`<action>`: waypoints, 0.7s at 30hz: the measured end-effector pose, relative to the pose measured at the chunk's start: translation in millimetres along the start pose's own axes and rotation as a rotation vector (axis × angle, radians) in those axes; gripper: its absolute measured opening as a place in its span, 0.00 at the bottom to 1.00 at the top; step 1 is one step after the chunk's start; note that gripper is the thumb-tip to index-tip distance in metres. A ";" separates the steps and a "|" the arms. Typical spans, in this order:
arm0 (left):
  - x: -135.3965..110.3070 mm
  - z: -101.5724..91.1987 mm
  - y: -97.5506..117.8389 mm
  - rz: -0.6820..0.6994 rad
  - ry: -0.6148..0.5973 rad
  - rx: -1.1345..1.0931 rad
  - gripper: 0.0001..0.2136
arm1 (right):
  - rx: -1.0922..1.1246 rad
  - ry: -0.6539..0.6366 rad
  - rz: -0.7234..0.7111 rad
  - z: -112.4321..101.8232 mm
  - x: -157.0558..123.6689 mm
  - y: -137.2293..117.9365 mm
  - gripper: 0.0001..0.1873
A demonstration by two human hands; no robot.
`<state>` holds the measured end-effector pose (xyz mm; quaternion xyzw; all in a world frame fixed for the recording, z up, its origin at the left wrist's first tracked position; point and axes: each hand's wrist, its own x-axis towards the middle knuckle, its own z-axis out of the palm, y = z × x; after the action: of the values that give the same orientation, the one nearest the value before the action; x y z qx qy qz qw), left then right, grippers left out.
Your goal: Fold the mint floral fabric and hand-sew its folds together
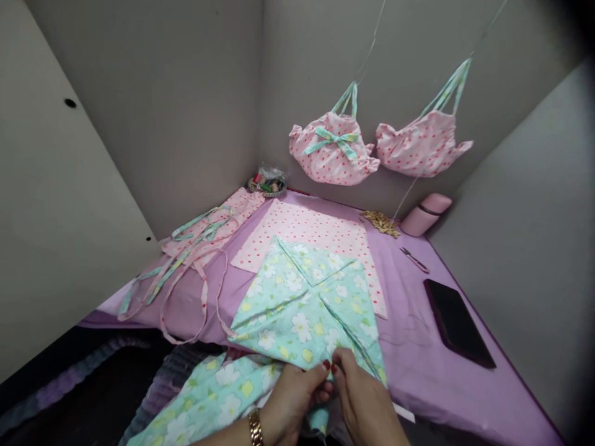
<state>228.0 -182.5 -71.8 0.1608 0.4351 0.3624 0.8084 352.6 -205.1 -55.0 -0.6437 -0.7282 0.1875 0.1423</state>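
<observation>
A mint-green cloth with white and yellow flowers (301, 325) lies in front of me, with pressed folds or seams running diagonally over it. At its near edge, my left hand (294, 396), with a gold bracelet at the wrist, pinches the fabric between thumb and fingers. Close beside it, almost touching, my right hand (365, 399) is closed on the same edge. Whether a needle or pin is between the fingertips, I cannot make out. Beneath the hands shows a mint-coloured rolled piece (318, 420). More floral fabric (223, 393) hangs over my lap at left.
Pink dotted cloth (311, 220) lies behind on the purple table cover (409, 347). Dotted fabric with long ties (204, 248) is at left. A notions basket (267, 184), pink bottle (425, 215), thread snips (414, 260) and dark phone (459, 322) surround it. Two dotted bags (332, 152) hang above.
</observation>
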 end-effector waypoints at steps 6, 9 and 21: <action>-1.1 1.4 1.4 0.054 -0.028 0.041 0.20 | -0.144 0.013 -0.094 -4.4 5.3 -7.8 0.07; -0.9 0.7 1.6 0.048 -0.012 0.063 0.20 | -0.220 0.032 -0.145 -5.4 6.8 -8.9 0.08; 3.3 -2.2 -4.4 0.135 -0.053 0.126 0.14 | -0.463 0.252 -0.214 1.2 12.4 -15.1 0.13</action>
<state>229.4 -183.3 -77.5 0.2496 0.4237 0.3836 0.7817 337.0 -194.4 -49.6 -0.5967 -0.7921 -0.0814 0.0996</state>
